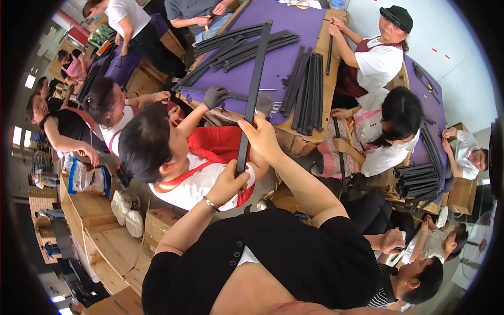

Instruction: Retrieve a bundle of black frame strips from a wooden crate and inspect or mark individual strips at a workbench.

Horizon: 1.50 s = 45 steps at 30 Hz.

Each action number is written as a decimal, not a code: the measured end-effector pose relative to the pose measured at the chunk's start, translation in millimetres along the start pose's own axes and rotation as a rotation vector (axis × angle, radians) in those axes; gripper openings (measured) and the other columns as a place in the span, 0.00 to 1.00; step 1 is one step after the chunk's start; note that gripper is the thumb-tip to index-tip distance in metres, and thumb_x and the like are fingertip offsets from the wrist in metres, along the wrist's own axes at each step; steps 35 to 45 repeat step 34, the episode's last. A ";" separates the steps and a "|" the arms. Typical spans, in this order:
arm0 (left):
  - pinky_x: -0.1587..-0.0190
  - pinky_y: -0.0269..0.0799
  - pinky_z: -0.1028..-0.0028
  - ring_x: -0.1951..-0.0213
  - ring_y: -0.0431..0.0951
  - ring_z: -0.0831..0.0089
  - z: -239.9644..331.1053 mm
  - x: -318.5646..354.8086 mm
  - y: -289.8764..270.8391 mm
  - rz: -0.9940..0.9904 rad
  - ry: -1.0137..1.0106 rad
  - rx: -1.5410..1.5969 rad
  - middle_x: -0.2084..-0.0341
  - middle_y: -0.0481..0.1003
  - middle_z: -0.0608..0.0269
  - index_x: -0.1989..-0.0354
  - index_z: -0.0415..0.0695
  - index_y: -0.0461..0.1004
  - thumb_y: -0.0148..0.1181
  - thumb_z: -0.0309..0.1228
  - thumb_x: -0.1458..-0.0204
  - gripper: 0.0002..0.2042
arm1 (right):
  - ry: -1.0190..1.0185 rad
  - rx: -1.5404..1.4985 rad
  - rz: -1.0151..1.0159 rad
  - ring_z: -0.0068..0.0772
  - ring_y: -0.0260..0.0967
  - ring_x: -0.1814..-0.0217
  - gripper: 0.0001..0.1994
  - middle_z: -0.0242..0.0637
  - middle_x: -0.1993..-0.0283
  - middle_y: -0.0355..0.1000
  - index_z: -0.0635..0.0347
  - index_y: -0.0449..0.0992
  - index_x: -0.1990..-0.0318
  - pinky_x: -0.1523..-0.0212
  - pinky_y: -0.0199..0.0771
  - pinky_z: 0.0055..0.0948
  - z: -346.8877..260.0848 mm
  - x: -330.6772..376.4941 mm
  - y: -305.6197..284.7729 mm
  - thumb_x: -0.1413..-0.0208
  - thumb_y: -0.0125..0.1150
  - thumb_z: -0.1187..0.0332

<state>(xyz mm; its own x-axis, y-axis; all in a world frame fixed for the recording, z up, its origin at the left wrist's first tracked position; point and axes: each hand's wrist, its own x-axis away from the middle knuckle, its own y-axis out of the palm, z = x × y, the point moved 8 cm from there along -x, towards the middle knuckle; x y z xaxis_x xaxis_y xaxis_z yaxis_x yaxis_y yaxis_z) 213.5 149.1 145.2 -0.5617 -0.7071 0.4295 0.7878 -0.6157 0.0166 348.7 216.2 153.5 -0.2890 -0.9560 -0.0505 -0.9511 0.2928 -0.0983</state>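
Note:
A long flat black bar (256,79) slants up and away in front of me, its far end over the purple-topped table. My left hand (228,182), with a bracelet at the wrist, is wrapped round the bar's near end. Farther up, my right hand (262,138) is closed on the same bar, thumb and fingers along its side. Just left of the bar, a co-worker in a red apron reaches a grey-gloved hand (215,97) over another dark bar on the table edge.
Bundles of black bars (308,94) lie on the purple tabletop (294,18), with small dark pieces (286,80) beside them. Co-workers sit or stand close on both sides, several handling bars. Wooden shelving (113,247), a cardboard box (157,228) and plastic bags (126,210) stand at left.

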 end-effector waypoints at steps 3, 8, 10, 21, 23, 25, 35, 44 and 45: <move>0.87 0.56 0.79 0.89 0.62 0.82 6.1 -41.4 3.3 0.137 -0.055 0.036 0.90 0.62 0.69 0.73 0.39 0.63 0.51 0.29 0.52 0.07 | -0.029 -0.185 0.103 0.25 0.64 0.75 0.15 0.38 0.78 0.67 0.65 0.70 0.69 0.74 0.63 0.26 36.8 -23.2 -19.6 0.50 0.57 0.59; 0.88 0.55 0.78 0.90 0.61 0.82 -14.1 -162.6 5.9 0.211 -0.018 -0.028 0.89 0.63 0.69 0.78 0.39 0.64 0.52 0.32 0.52 0.10 | 0.075 0.092 0.435 0.21 0.63 0.76 0.11 0.33 0.78 0.67 0.64 0.69 0.66 0.73 0.63 0.22 53.2 -29.3 -108.9 0.49 0.56 0.64; 0.82 0.63 0.72 0.86 0.69 0.73 -15.2 -215.6 15.6 0.213 0.067 -0.117 0.87 0.68 0.60 0.76 0.37 0.67 0.51 0.34 0.52 0.11 | 0.077 0.075 0.479 0.18 0.60 0.77 0.10 0.30 0.79 0.65 0.64 0.69 0.66 0.74 0.62 0.21 72.7 -26.9 -132.2 0.49 0.56 0.65; 0.54 0.68 0.62 0.58 0.72 0.49 -45.9 -385.1 31.3 0.229 -0.033 -0.688 0.65 0.71 0.39 0.62 0.32 0.68 0.55 0.35 0.61 0.20 | 0.082 0.180 0.409 0.26 0.64 0.62 0.06 0.36 0.67 0.68 0.67 0.70 0.66 0.57 0.63 0.24 134.4 -24.8 -162.3 0.48 0.52 0.73; 0.54 0.68 0.64 0.55 0.71 0.51 -60.4 -384.5 32.8 0.193 -0.149 -0.762 0.60 0.69 0.36 0.58 0.29 0.65 0.58 0.33 0.64 0.25 | 0.130 0.186 0.346 0.26 0.63 0.63 0.06 0.35 0.67 0.68 0.68 0.70 0.65 0.59 0.63 0.23 138.1 -24.1 -157.6 0.47 0.52 0.73; 0.53 0.68 0.64 0.55 0.70 0.53 -53.0 -371.3 28.9 0.301 -0.059 -0.788 0.57 0.68 0.42 0.58 0.30 0.66 0.58 0.33 0.65 0.25 | 0.124 0.206 0.276 0.25 0.62 0.64 0.07 0.35 0.68 0.67 0.69 0.69 0.65 0.60 0.63 0.23 111.6 -25.0 -142.8 0.47 0.51 0.73; 0.72 0.68 0.67 0.76 0.73 0.66 -61.1 -99.9 22.9 -0.338 0.360 -0.652 0.79 0.74 0.55 0.74 0.39 0.73 0.53 0.33 0.57 0.09 | 0.227 0.322 -0.920 0.20 0.64 0.71 0.06 0.37 0.75 0.71 0.64 0.76 0.69 0.67 0.64 0.20 82.7 69.1 -1.5 0.52 0.57 0.71; 0.72 0.68 0.67 0.76 0.73 0.66 -61.1 -99.9 22.9 -0.338 0.360 -0.652 0.79 0.74 0.55 0.74 0.39 0.73 0.53 0.33 0.57 0.09 | 0.227 0.322 -0.920 0.20 0.64 0.71 0.06 0.37 0.75 0.71 0.64 0.76 0.69 0.67 0.64 0.20 82.7 69.1 -1.5 0.52 0.57 0.71; 0.72 0.68 0.67 0.76 0.73 0.66 -61.1 -99.9 22.9 -0.338 0.360 -0.652 0.79 0.74 0.55 0.74 0.39 0.73 0.53 0.33 0.57 0.09 | 0.227 0.322 -0.920 0.20 0.64 0.71 0.06 0.37 0.75 0.71 0.64 0.76 0.69 0.67 0.64 0.20 82.7 69.1 -1.5 0.52 0.57 0.71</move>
